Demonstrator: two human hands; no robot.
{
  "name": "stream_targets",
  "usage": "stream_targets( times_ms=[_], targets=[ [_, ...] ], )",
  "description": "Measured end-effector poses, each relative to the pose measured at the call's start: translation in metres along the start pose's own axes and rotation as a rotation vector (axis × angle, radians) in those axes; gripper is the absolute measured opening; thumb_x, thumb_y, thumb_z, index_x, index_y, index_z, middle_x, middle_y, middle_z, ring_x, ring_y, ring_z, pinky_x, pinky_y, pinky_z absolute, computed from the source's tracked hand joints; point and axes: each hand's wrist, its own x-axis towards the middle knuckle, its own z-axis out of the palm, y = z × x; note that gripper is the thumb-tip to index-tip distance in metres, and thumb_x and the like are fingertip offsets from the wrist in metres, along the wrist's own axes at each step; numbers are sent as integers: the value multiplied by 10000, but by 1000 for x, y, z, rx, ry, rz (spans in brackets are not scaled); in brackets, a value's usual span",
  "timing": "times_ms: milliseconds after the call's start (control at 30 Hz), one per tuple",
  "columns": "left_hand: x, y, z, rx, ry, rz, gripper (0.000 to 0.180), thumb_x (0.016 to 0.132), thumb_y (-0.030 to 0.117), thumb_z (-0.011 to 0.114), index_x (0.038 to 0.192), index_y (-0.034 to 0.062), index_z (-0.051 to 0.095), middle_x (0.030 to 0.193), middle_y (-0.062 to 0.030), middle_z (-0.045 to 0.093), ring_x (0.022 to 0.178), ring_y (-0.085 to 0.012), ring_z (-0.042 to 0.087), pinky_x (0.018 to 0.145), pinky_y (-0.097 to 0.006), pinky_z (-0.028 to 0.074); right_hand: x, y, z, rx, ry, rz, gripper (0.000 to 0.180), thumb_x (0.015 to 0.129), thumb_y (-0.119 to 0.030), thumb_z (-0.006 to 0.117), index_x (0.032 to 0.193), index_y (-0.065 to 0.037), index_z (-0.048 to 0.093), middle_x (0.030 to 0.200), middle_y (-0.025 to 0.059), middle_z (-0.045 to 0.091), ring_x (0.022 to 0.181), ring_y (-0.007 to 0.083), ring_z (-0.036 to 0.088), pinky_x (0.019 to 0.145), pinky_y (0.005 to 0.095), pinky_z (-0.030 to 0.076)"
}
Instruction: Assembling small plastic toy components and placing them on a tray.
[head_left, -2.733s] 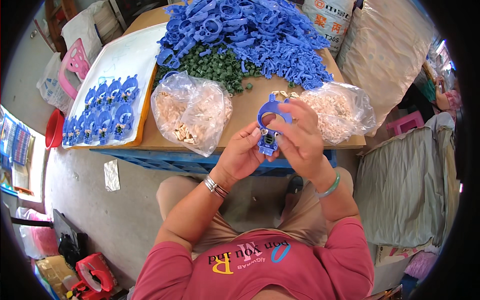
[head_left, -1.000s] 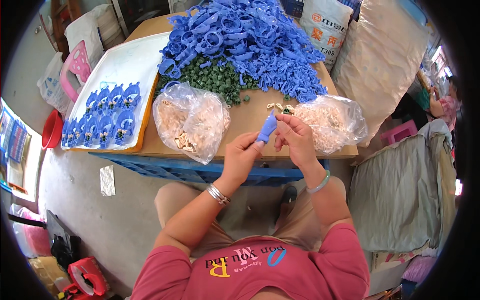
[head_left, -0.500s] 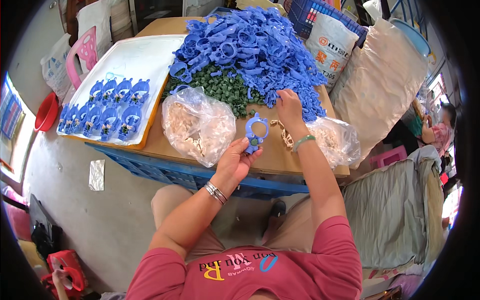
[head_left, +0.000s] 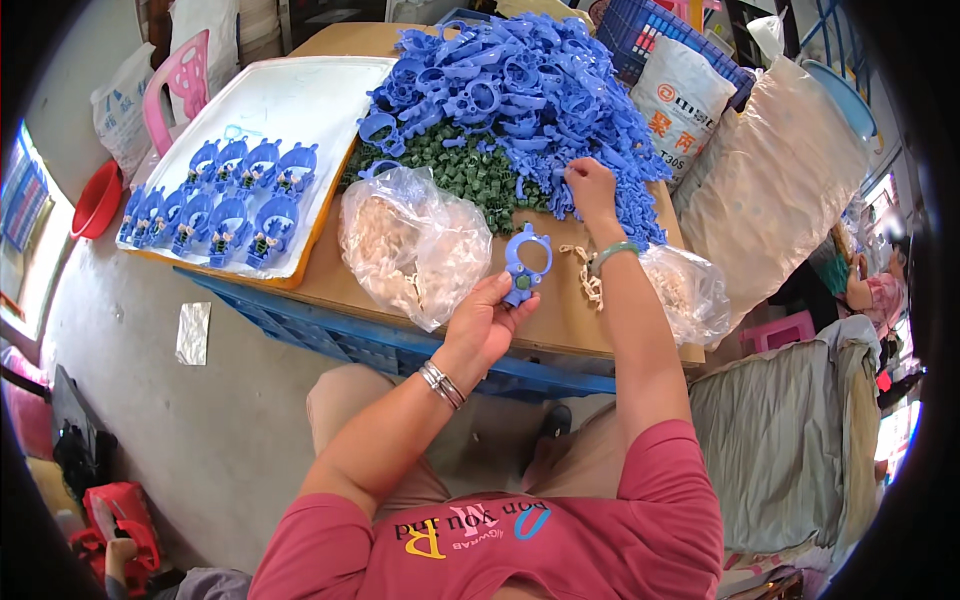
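My left hand [head_left: 488, 322] grips a blue plastic figure part [head_left: 526, 262] by its lower end; its round ring points upward and a green piece sits in its middle. At the edge of a pile of small blue parts [head_left: 630, 195], my right hand [head_left: 592, 190] has its fingers bent together; whatever is between them is too small to name. Left of that hand lies a heap of small green pieces [head_left: 470, 165]. Behind both rises a big mound of blue ring-shaped parts [head_left: 520, 85]. Assembled blue figures [head_left: 228, 222] stand in two rows on a white tray [head_left: 300, 95].
A clear bag of cream-coloured pieces [head_left: 415, 240] lies left of my left hand, another bag [head_left: 685, 290] beside my right forearm. Several loose cream pieces [head_left: 590, 280] lie between. White sacks [head_left: 680, 100] and a blue crate [head_left: 640, 35] stand behind. Another person [head_left: 880, 290] sits far right.
The whole view has shifted slightly, moving the table contents a little to the right. My left hand keeps its hold on the blue part; my right hand remains at the small blue parts.
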Motion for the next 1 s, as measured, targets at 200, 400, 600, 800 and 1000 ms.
stream_targets(
  times_ms=[200, 400, 600, 800, 1000],
  targets=[
    [2, -3, -6, 22, 2, 13, 143, 867, 97, 498, 965, -6, 506, 905, -98, 569, 818, -198, 569, 709, -354, 539, -50, -57, -58, 869, -330, 438, 85, 797, -53, 565, 856, 1, 593, 671, 38, 578, 488, 80, 500, 426, 196, 395],
    [2, -10, -10, 113, -98, 14, 123, 862, 88, 507, 932, -9, 537, 846, -87, 581, 744, -200, 590, 674, -333, 542, -108, -87, -85, 964, -581, 424, 89, 787, -14, 583, 870, 16, 600, 689, 29, 572, 528, 66, 491, 459, 183, 387],
    [1, -11, -8, 234, -134, 65, 197, 862, 48, 483, 1024, -49, 536, 902, -117, 590, 797, -222, 596, 722, -364, 532, -112, -90, -98, 816, -671, 300, 114, 774, -26, 601, 885, -3, 618, 682, -9, 552, 569, 41, 480, 495, 175, 377],
    [1, -13, -7, 318, -167, 132, 227, 862, 50, 488, 1062, -47, 536, 934, -123, 602, 806, -213, 601, 726, -337, 522, -113, -89, -96, 730, -660, 255, 130, 772, -31, 599, 899, -19, 623, 672, -25, 544, 566, 34, 475, 494, 173, 376],
    [-1, -11, -6, 335, -151, 167, 225, 856, 69, 521, 1060, -20, 551, 912, -85, 601, 769, -168, 586, 701, -306, 506, -113, -91, -95, 768, -644, 252, 127, 784, -41, 597, 906, -19, 621, 676, -24, 548, 565, 34, 478, 491, 170, 376]
  ],
)
